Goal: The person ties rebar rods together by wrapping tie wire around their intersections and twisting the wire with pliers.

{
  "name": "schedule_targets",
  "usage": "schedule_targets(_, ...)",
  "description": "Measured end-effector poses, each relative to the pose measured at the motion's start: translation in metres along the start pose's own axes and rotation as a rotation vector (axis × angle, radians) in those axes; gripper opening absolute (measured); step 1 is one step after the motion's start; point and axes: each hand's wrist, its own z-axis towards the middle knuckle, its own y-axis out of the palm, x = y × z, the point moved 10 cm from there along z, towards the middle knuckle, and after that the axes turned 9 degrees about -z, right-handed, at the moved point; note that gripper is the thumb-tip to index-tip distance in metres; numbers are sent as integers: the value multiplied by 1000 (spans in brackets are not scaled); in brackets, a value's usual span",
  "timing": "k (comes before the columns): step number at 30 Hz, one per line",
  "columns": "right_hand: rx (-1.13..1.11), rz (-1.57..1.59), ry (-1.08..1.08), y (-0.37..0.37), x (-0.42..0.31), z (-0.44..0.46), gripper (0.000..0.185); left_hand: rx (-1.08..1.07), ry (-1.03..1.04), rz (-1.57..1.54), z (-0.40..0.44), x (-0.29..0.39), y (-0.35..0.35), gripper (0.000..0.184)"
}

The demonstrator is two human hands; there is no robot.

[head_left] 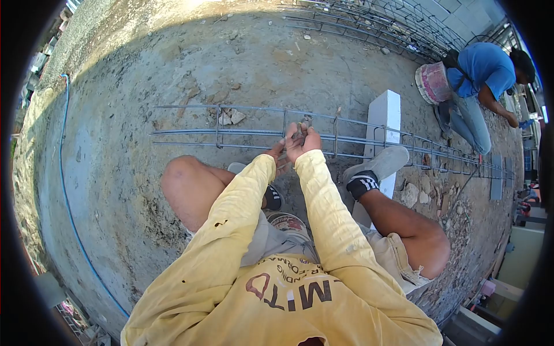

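A long rebar cage (254, 132) made of thin bars and square ties lies across the ground before my feet. Close together at its middle, my left hand (279, 154) and my right hand (302, 142) are at one of the ties. The fingers of my right hand are curled by the upper bars, and what they hold is too small to name. My left hand is at the lower bars, its fingers partly hidden by the sleeve and the other hand. Under the cage, to the right, lies a white block (385, 115).
A co-worker in blue (482, 69) sits on a pink bucket (434, 83) at the upper right. More rebar cages (375, 29) lie behind. A blue hose (64, 173) runs down the left. Loose stones (410, 195) lie by my right foot.
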Motion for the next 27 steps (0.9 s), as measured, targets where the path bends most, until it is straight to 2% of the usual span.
schedule_targets(3, -227, -211, 253, 4, 27, 7, 25, -2, 9, 9, -5, 2, 2, 41)
schedule_targets(6, -185, -132, 206, -4, 12, 13, 24, -5, 17, 16, -5, 2, 5, 40)
schedule_targets(9, -35, -225, 73, -10, 12, 9, 25, 13, 35, 33, -9, 4, 4, 40)
schedule_targets(12, -116, -540, 200, -11, 5, -6, 26, 70, 26, 51, -8, -3, -6, 40)
schedule_targets(15, -106, -760, 134, -9, -14, -32, 27, 177, -60, -11, 23, -20, -41, 42)
schedule_targets(16, -96, -885, 75, -8, -21, -42, 23, 194, -98, -67, 30, -26, -46, 55)
schedule_targets(19, -40, -1272, -172, -14, -43, -45, 24, 179, -23, -93, 28, -22, -37, 71)
schedule_targets(22, -6, -1701, -559, -4, -75, -49, 25, 163, -20, -44, 17, -16, -27, 83)
schedule_targets(25, -104, -1806, -696, 20, -83, -56, 22, 165, -30, -34, 24, -19, -33, 83)
schedule_targets(27, -123, -1778, -504, 36, -82, -70, 22, 161, -40, -4, 23, -18, -31, 82)
